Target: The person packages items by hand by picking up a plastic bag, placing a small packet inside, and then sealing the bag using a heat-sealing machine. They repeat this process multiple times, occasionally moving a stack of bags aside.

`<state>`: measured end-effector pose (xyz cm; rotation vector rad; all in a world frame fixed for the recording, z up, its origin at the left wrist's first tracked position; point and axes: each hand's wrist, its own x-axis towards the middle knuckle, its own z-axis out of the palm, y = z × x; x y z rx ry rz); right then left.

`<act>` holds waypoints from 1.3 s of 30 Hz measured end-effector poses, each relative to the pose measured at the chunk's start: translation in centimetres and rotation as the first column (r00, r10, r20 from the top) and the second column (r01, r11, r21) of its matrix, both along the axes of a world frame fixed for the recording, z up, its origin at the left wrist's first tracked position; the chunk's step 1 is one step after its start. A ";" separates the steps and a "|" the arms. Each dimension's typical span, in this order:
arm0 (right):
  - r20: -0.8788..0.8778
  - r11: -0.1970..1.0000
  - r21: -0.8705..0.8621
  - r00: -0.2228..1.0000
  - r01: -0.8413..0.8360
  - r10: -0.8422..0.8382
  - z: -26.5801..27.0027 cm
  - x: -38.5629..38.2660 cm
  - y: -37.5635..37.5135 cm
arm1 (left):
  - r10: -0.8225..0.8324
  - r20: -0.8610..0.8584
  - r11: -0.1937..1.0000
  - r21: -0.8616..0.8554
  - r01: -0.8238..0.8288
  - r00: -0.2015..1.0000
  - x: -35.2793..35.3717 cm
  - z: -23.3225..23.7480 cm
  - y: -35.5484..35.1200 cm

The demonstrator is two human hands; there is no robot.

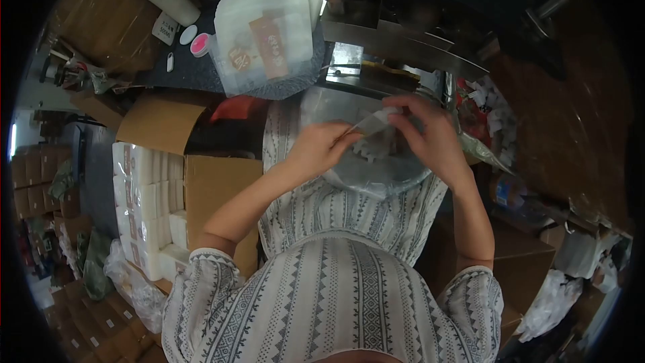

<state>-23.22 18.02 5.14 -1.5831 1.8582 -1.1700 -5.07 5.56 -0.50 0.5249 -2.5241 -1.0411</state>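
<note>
Left hand (321, 149): fingers pinched on clear packet (373, 122).
Right hand (430, 138): fingers clamped on the same packet.
Printed bags (265, 40): beyond packet, brown labels unreadable.
Card (164, 27): far left of packet, "500ML".

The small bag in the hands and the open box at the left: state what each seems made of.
The small bag, pinched by the left hand and the right hand, is probably thin clear plastic film: it is glossy, see-through and creased. The box looks like cardboard: it is matte brown, with stiff flat flaps folded open.
</note>
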 end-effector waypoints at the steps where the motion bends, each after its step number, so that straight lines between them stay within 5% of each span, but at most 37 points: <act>1: 0.036 0.993 -0.030 0.993 0.111 -0.109 -0.6 -0.4 0.1 | -0.058 0.058 0.982 0.183 0.047 0.997 -0.9 -0.3 0.0; 2: 0.074 0.974 -0.058 0.974 0.220 -0.215 -0.9 -0.8 0.2 | -0.057 0.054 0.982 0.181 0.047 0.997 -1.9 -0.5 -0.2; 4: 0.002 0.962 -0.041 0.963 0.268 -0.269 -0.4 -1.8 1.1 | 0.015 0.186 0.765 0.631 -0.131 0.982 -4.0 -0.7 -1.0; 5: -0.069 0.948 -0.025 0.945 0.319 -0.320 -0.2 -2.3 1.7 | 0.010 0.182 0.766 0.631 -0.125 0.983 -5.0 -0.3 -1.3; 7: -0.235 0.946 -0.034 0.918 0.322 -0.320 -0.4 -3.0 3.2 | 0.157 0.143 0.443 0.874 -0.199 0.977 -6.5 1.3 -1.5; 9: -0.395 0.947 -0.044 0.866 0.317 -0.308 -0.9 -4.8 4.3 | 0.121 0.146 0.436 0.881 -0.185 0.982 -6.9 0.8 -2.0; 11: -0.653 0.835 -0.130 0.588 0.534 -0.477 -2.8 -7.6 4.7 | 0.087 0.152 0.432 0.885 -0.175 0.985 -6.6 0.4 -2.3; 14: -0.505 0.796 0.103 0.721 0.597 -0.475 -5.1 -9.5 4.9 | 0.038 0.082 0.559 0.824 -0.089 0.996 -4.6 0.3 -4.1; 15: -0.504 0.799 0.095 0.721 0.593 -0.475 -4.8 -9.7 4.6 | 0.275 0.000 0.887 0.387 -0.254 0.961 -3.2 0.4 -5.9; 16: -0.502 0.768 0.169 0.725 0.617 -0.472 -4.5 -9.6 4.6 | 0.419 -0.186 0.883 -0.145 -0.447 0.889 -1.8 0.1 -6.9; 17: -0.500 0.730 0.244 0.728 0.638 -0.469 -4.4 -9.4 4.8 | 0.422 -0.180 0.882 -0.143 -0.448 0.889 -0.6 -1.4 -7.3; 19: -0.453 0.734 0.257 0.749 0.629 -0.483 -4.7 -9.6 4.9 | 0.510 0.003 0.538 -0.782 -0.316 0.860 1.3 -4.3 -7.5; 22: -0.420 0.786 0.140 0.755 0.602 -0.503 -5.4 -11.0 4.8 | 0.367 -0.056 0.670 -0.676 -0.306 0.928 3.0 -3.6 -7.1; 25: -0.484 0.816 0.025 0.721 0.577 -0.495 -5.2 -10.8 5.7 | 0.478 0.059 0.797 -0.450 -0.404 0.876 4.3 -1.5 -7.1; 26: -0.521 0.806 0.019 0.694 0.592 -0.497 -4.9 -10.7 5.9 | 0.488 -0.129 0.783 -0.372 -0.499 0.863 4.4 -1.5 -6.9; 27: -0.522 0.810 0.022 0.697 0.586 -0.491 -3.7 -9.5 6.0 | 0.495 -0.128 0.781 -0.369 -0.504 0.860 4.7 -0.8 -5.9; 29: 0.020 0.847 0.147 0.854 0.512 -0.520 0.2 -5.6 4.6 | 0.490 -0.098 0.810 -0.315 -0.494 0.866 4.3 1.4 -3.7; 31: 0.133 0.968 -0.010 0.960 0.249 -0.246 1.8 -1.5 2.5 | 0.450 -0.105 0.828 -0.324 -0.458 0.887 3.3 2.6 -1.7; 32: 0.134 0.967 -0.016 0.959 0.254 -0.250 1.7 -0.5 1.6 | 0.405 -0.142 0.838 -0.337 -0.429 0.903 2.7 3.1 -1.3; 34: -0.190 0.979 -0.166 0.971 0.117 -0.148 1.6 0.6 0.2 | 0.353 -0.177 0.859 -0.328 -0.393 0.919 2.3 3.6 -0.7; 39: -0.092 1.000 -0.019 0.996 -0.001 -0.001 1.7 0.3 -0.1 | 0.147 -0.099 0.953 -0.252 -0.168 0.984 1.4 2.5 0.0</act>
